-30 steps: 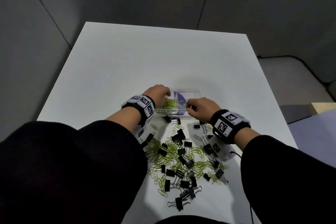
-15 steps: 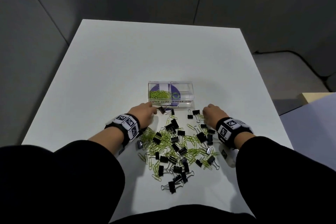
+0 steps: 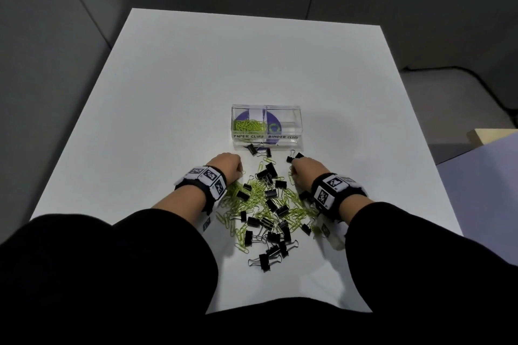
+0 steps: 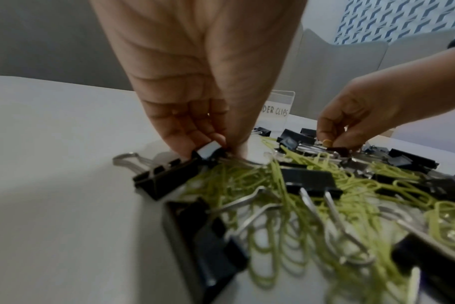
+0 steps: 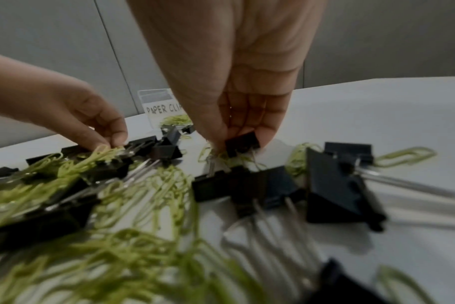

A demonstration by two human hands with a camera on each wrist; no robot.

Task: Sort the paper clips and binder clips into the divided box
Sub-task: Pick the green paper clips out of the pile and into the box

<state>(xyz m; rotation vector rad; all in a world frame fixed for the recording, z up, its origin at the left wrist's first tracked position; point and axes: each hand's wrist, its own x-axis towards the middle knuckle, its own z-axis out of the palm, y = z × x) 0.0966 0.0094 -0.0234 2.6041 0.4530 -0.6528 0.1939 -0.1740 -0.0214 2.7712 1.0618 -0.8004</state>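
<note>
A clear divided box (image 3: 283, 137) stands mid-table; its left half, labelled PAPER CLIPS, holds green paper clips (image 3: 248, 125), and the BINDER CLIPS half looks empty. Just in front lies a mixed pile (image 3: 269, 204) of green paper clips and black binder clips. My left hand (image 3: 229, 167) is at the pile's far left edge, and the right wrist view shows it pinching green paper clips (image 5: 104, 149) with its fingertips (image 5: 118, 137). At the far right edge, my right hand (image 3: 302, 169) pinches a small black binder clip (image 5: 242, 144) still down on the pile.
The white table (image 3: 196, 78) is bare behind and to both sides of the box. Two binder clips (image 3: 259, 150) lie against the box's front wall. A grey wall stands behind the table, and a pale surface (image 3: 493, 148) is off to the right.
Both hands have drawn back from the box to the near pile and lowered their fingers onto clips. The head view has tilted, showing the box uncovered.
</note>
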